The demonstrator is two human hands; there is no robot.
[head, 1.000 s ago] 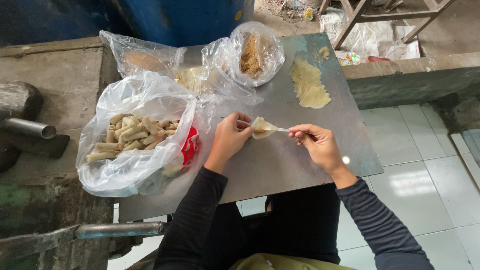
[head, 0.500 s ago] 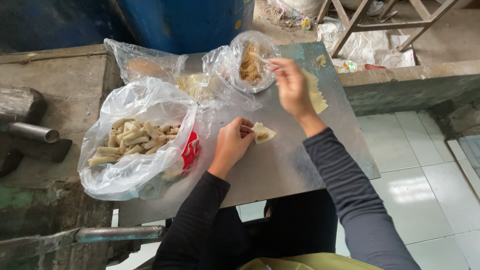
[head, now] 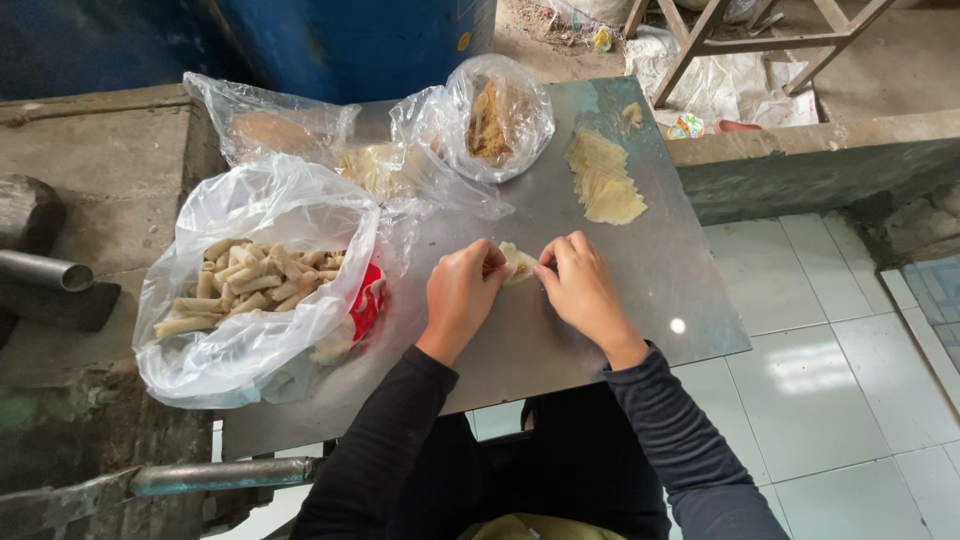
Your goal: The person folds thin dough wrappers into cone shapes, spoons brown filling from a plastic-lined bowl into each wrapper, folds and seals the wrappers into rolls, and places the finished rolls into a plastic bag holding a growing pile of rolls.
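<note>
Both hands meet over the middle of a grey metal tabletop (head: 640, 300). My left hand (head: 460, 295) and my right hand (head: 580, 290) pinch a small pale dough wrapper (head: 517, 263) from either side. Fingers cover most of the wrapper. To the left stands a clear plastic bag (head: 260, 290) holding several finished pale rolls. A stack of flat pale wrappers (head: 603, 178) lies at the far right of the tabletop. A smaller clear bag with brownish filling (head: 490, 120) sits at the far edge.
Two more plastic bags (head: 290, 135) lie at the back left. A blue drum (head: 350, 40) stands behind the table. A metal pipe (head: 45, 270) rests on the concrete ledge at left. White floor tiles (head: 830, 380) and a concrete kerb (head: 800, 165) are at right.
My right hand has come back from the filling bag at the far edge to the wrapper. Both hands now hold the wrapper together. The left hand stayed in place.
</note>
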